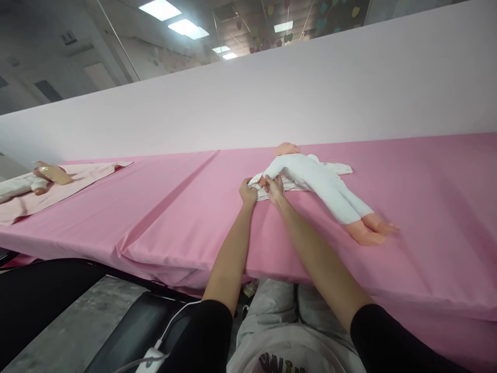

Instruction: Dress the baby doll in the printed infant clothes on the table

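A baby doll point(318, 181) with a white cloth body lies on the pink-covered table, head toward the wall and bare feet toward the right front. Under its upper body is a small white patterned baby shirt point(342, 168), one sleeve spread out to the right. My left hand point(247, 191) is closed on the shirt's other sleeve, at the left. Close beside it, my right hand point(275, 188) is closed around the doll's arm near its small hand point(262, 181), which is at the sleeve. My fingertips are partly hidden by the cloth.
Pink sheeting point(186, 207) with folds covers the long table. Another doll point(54, 173) lies on a pale pink cloth point(93, 178) at the far left. A white wall panel point(248, 103) runs behind. A black chair point(128, 331) with a white cabled device point(151, 360) stands at lower left.
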Available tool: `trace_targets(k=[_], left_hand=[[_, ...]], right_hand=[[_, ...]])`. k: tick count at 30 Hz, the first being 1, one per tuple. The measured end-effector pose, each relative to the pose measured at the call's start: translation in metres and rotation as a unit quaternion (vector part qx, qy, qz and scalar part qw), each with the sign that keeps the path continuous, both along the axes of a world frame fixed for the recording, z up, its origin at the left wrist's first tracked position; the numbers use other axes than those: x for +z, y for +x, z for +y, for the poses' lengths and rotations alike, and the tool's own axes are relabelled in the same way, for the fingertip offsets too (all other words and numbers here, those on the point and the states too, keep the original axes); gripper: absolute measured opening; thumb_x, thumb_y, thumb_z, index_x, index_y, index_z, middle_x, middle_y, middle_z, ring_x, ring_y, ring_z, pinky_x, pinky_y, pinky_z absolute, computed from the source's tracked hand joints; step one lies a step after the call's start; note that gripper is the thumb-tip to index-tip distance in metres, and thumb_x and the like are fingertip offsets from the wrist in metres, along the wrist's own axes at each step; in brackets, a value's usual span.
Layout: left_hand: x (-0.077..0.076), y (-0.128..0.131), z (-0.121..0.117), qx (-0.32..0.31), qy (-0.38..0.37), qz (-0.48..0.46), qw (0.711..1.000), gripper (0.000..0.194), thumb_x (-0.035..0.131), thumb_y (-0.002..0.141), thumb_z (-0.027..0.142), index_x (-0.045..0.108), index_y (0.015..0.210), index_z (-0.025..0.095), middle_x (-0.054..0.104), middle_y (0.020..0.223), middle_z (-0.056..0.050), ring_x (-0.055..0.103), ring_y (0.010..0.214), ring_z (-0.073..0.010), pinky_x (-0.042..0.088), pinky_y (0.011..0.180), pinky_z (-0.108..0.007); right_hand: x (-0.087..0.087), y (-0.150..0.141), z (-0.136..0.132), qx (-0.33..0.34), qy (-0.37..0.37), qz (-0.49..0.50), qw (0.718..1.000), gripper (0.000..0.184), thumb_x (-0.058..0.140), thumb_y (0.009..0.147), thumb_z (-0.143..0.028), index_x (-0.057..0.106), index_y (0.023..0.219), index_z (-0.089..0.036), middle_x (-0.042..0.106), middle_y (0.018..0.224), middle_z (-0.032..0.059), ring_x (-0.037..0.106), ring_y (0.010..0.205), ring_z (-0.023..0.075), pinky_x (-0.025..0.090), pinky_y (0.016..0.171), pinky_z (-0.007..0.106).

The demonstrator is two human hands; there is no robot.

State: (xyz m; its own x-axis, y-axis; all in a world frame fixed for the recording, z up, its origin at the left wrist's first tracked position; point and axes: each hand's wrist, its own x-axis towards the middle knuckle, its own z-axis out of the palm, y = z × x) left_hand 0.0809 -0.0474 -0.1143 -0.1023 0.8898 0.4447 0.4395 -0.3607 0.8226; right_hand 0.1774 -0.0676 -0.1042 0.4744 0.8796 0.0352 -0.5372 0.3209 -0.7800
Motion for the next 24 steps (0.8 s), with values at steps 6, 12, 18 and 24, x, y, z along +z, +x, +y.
trace_targets(k=[6, 12, 18, 24], left_hand=[[0.001, -0.003, 0.001, 0.035, -0.015, 0.069, 0.997, 0.039, 0.049, 0.064, 0.006, 0.064, 0.098, 0.02, 0.07, 0.094, -0.005, 0.063, 0.088, -0.0193, 0.045, 0.074, -0.026], [0.006, -0.009, -0.003, 0.057, -0.048, 0.043, 0.996, 0.034, 0.047, 0.066, 0.006, 0.066, 0.092, 0.019, 0.071, 0.091, -0.005, 0.063, 0.084, -0.019, 0.044, 0.072, -0.026], [0.006, -0.01, -0.002, 0.053, -0.046, 0.043, 0.997, 0.029, 0.053, 0.07, 0.016, 0.066, 0.096, 0.018, 0.07, 0.093, -0.008, 0.063, 0.085, -0.0213, 0.045, 0.072, -0.028], [0.01, -0.009, -0.003, -0.004, -0.05, 0.029, 0.998, 0.034, 0.056, 0.07, 0.02, 0.066, 0.103, 0.018, 0.071, 0.091, -0.007, 0.064, 0.083, -0.0213, 0.045, 0.07, -0.028]], right_hand=[[0.005, -0.002, -0.001, 0.027, 0.0, 0.017, 0.999, 0.035, 0.065, 0.072, -0.021, 0.038, 0.094, -0.025, 0.054, 0.067, -0.0107, 0.05, 0.045, 0.0049, 0.03, 0.036, 0.014], [0.015, -0.006, -0.002, 0.056, 0.038, 0.038, 0.997, 0.03, 0.062, 0.077, -0.027, 0.036, 0.094, -0.026, 0.053, 0.065, -0.0111, 0.049, 0.044, 0.0055, 0.03, 0.036, 0.015], [0.021, -0.014, -0.003, 0.147, 0.01, 0.035, 0.989, 0.024, 0.063, 0.081, -0.035, 0.043, 0.079, -0.02, 0.053, 0.057, -0.0066, 0.052, 0.048, 0.0075, 0.033, 0.039, 0.016], [0.04, -0.013, -0.007, 0.288, -0.043, 0.035, 0.956, 0.028, 0.043, 0.093, -0.039, 0.052, 0.08, -0.015, 0.06, 0.065, 0.0031, 0.053, 0.051, 0.0098, 0.034, 0.038, 0.017]])
